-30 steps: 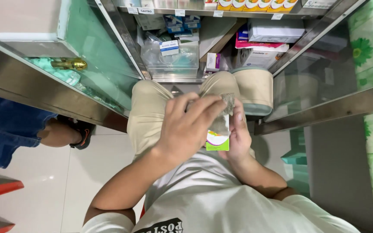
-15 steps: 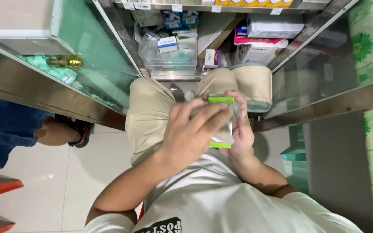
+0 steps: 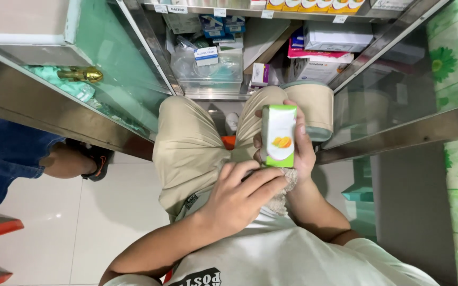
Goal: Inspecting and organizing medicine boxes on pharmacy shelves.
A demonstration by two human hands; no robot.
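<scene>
The right hand (image 3: 298,151) holds a small green-and-white box (image 3: 279,135) upright in front of the person's lap, its grip closed around the box's far side and back, with fingertips showing along both long edges. The box's long axis runs up and down in the head view, its green top end pointing towards the open cabinet shelves (image 3: 213,90) and its lower end down towards the person's chest. The broad white face, which bears a small picture of orange fruit, is turned up at the camera.

The left hand (image 3: 239,198) sits just below the box, its grip curled shut on a greyish cloth (image 3: 284,193) (a rough, woven-looking rag), which it presses against the box's bottom end. The thumb lies across the top of the cloth.

Beneath both hands are the person's knees in beige trousers (image 3: 186,143). Beyond them the shelves carry a clear plastic tub (image 3: 208,71) and several white and pink cartons (image 3: 324,45). At the left, on the white tiled floor (image 3: 80,212), another person's foot in a dark sandal (image 3: 88,159) stands well apart from the hands.
</scene>
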